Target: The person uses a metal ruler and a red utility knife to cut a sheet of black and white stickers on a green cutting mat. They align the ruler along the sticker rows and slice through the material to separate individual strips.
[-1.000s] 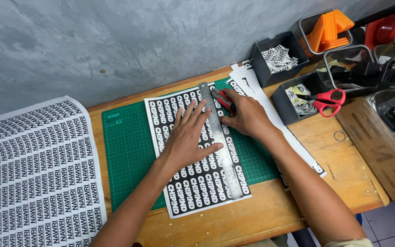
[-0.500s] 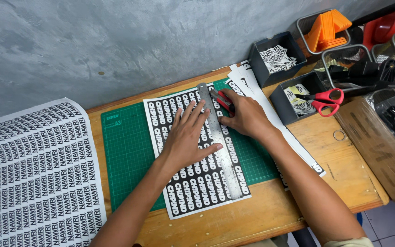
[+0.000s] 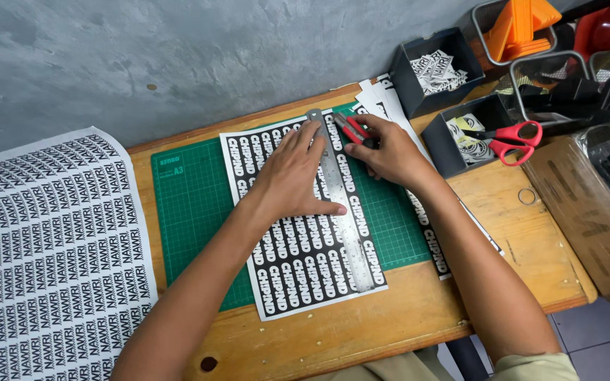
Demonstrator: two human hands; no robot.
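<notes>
A cutter (image 3: 352,129) is held against a ruler (image 3: 340,204) laid over a sticker sheet (image 3: 298,261) on a green mat (image 3: 192,204).

The cutter, red and grey, is gripped in the closed fingers of the right hand (image 3: 390,152), its tip set at the ruler's right edge near the ruler's far end. The ruler is pressed flat by the spread left hand (image 3: 291,173), whose fingertips rest on it and on the sheet to its left. Along the ruler's right edge a narrow column of stickers is left, then bare mat. The ruler's near end lies past the mat, on the wooden table (image 3: 404,317). Right of the ruler, cut strips (image 3: 390,106) lie, and beyond them red scissors (image 3: 510,137) rest on a black box (image 3: 453,152). Well left of the ruler, a second printed sheet (image 3: 51,247) overhangs the table.
</notes>
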